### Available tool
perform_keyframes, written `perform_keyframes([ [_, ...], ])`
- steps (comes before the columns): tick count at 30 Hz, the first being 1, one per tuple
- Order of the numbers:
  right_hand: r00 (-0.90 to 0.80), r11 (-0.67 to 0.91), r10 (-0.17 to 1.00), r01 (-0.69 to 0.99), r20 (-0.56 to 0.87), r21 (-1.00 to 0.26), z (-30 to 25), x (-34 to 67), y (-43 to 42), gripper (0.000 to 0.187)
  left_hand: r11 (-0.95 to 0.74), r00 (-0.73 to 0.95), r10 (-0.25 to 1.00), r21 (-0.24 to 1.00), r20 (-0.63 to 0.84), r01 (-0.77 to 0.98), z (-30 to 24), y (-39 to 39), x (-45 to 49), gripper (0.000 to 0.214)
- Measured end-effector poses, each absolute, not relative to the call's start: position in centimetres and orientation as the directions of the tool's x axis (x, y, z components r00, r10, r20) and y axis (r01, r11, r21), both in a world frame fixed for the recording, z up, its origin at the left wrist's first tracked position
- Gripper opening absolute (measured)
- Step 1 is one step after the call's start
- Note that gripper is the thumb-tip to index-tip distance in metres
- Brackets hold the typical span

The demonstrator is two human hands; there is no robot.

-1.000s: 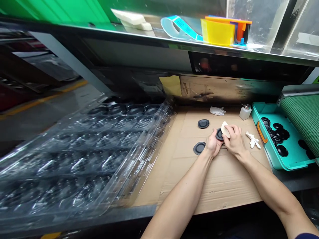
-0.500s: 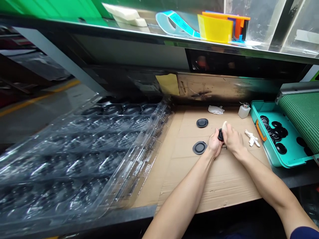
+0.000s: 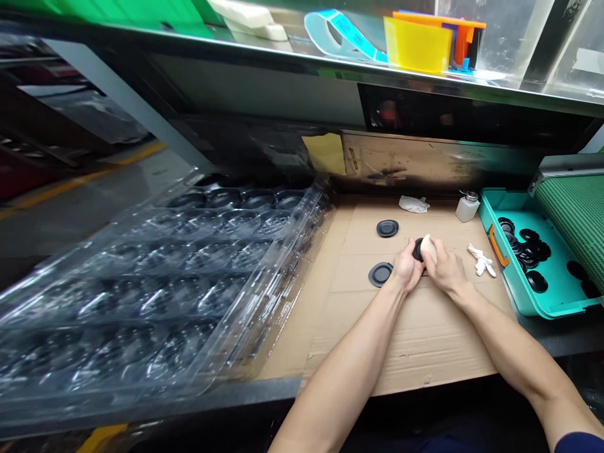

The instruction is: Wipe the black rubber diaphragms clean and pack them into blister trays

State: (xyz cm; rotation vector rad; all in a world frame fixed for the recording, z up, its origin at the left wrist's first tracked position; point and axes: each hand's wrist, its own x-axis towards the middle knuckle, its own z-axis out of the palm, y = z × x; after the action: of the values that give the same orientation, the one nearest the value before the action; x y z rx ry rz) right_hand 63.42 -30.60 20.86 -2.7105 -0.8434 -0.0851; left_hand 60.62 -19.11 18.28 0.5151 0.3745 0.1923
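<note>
Above the cardboard sheet, my left hand is closed on a round black disc. My right hand pinches a small cream-coloured pad, which lies against the disc and covers part of it. Left of my hands, a black disc with a ringed face lies flat on the cardboard. A second, greyer disc lies nearer to me, close beside my left hand.
Clear plastic trays are stacked at the left. A white bottle, a crumpled white cloth and a white twisted piece lie around. At right, a teal bin holds several black discs beneath a green conveyor. A shelf overhangs the back.
The cream pad has tilted and now shows more of its face against the disc. My right hand has turned slightly. The whole view has shifted a little.
</note>
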Motion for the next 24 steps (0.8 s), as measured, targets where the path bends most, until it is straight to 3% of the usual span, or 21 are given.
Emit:
perform_keyframes([
  [2,0.822,-0.765,0.548,0.568,0.154,-0.304,20.5,63.8,-30.8,0.053,0.863,0.917,0.249,0.501,-0.312,-0.064,18.5,-19.0,60.6,0.041],
  [6,0.874,-0.746,0.417,0.486,0.25,-0.455,19.9,65.6,-31.7,0.053,0.881,0.901,0.268,0.466,-0.341,-0.085,18.7,-18.2,60.4,0.044],
  [10,0.894,-0.693,0.335,0.447,0.297,-0.566,19.3,67.0,-32.9,0.054,0.923,0.925,0.21,0.377,-0.316,-0.081,19.1,-17.3,59.8,0.047],
  [13,0.895,-0.699,0.356,0.446,0.268,-0.559,19.1,67.3,-33.1,0.053,0.94,0.946,0.187,0.328,-0.267,-0.093,19.7,-17.0,59.4,0.043],
  [17,0.895,-0.752,0.405,0.442,0.187,-0.488,19.1,67.1,-32.9,0.053,0.932,0.949,0.177,0.355,-0.26,-0.076,20.4,-17.0,59.0,0.046],
  [24,0.882,-0.743,0.428,0.468,0.197,-0.478,19.4,67.1,-32.9,0.05,0.936,0.96,0.06,0.35,-0.273,0.04,20.7,-16.9,58.7,0.056],
])
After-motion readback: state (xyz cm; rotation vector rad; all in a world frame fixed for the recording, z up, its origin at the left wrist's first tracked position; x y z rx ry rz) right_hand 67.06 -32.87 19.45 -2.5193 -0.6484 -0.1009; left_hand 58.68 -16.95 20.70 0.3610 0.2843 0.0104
